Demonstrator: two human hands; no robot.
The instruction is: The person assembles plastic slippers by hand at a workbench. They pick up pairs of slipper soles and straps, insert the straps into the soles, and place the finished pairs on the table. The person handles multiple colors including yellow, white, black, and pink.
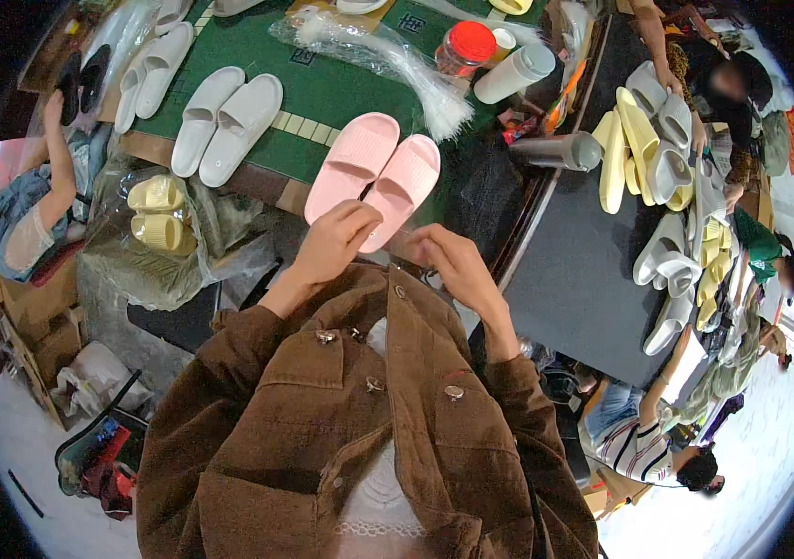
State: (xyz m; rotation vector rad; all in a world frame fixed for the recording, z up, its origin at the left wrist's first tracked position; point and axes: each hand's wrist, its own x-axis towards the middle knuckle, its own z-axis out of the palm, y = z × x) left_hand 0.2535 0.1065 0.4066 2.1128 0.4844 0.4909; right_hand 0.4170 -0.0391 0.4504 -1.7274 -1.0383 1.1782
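Observation:
A pair of pink slide slippers [400, 177] lies at the near edge of the green table, heels toward me. My left hand [336, 242] is closed at the heel ends, its curled fingers over the inner edge of the right-hand slipper. What they pinch is hidden. Just right of the heels, my right hand [453, 265] is closed too, thumb and fingers drawn together. A faint, see-through patch shows between the two hands; I cannot tell what it is. A pair of pale grey slides [241, 126] sits to the left on the table.
Clear plastic bags [378, 61], a red-lidded jar [465, 48] and a pale bottle [514, 74] stand farther back. A grey tumbler [557, 151] lies at right. Yellow slides [162, 216] rest in a bag at left. The dark table [569, 270] bears grey and yellow slides; other people work around.

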